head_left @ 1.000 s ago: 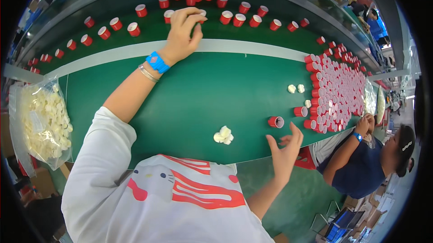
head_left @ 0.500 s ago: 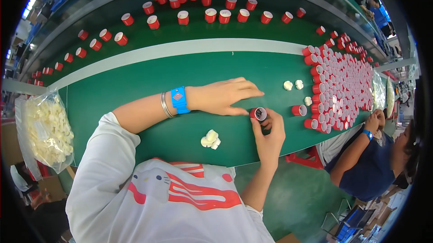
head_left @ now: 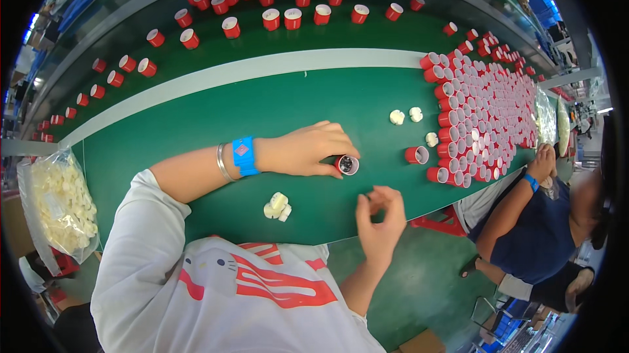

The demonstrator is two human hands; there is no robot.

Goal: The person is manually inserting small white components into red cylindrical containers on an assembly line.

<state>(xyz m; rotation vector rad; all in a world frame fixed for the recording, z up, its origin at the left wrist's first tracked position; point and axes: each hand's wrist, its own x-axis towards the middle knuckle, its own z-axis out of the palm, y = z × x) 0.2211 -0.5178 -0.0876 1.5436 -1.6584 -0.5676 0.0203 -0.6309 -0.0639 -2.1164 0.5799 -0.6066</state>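
Note:
A small red cup (head_left: 340,162) with a white inside stands tilted on the green table and holds dark bits. My left hand (head_left: 308,150) wraps its fingers and thumb around the cup from the left. Nearer to me, my right hand (head_left: 383,219) is off the cup, its fingers loosely curled and its thumb apart; I see nothing in it. A small cluster of white plastic-looking pieces (head_left: 278,207) lies below my left wrist. Another red cup (head_left: 413,155) lies to the right, its mouth turned rightward.
Red cups (head_left: 475,114) are packed tightly at the right. Three white pieces (head_left: 397,117) lie before them. More cups (head_left: 271,19) stand on the green strip beyond a pale rail (head_left: 262,61). A clear bag of white pieces (head_left: 62,205) sits left. A co-worker (head_left: 537,235) sits right.
My right hand has let go of the cup and drawn back toward me. My left hand has closed around the cup. The whole view has shifted a little.

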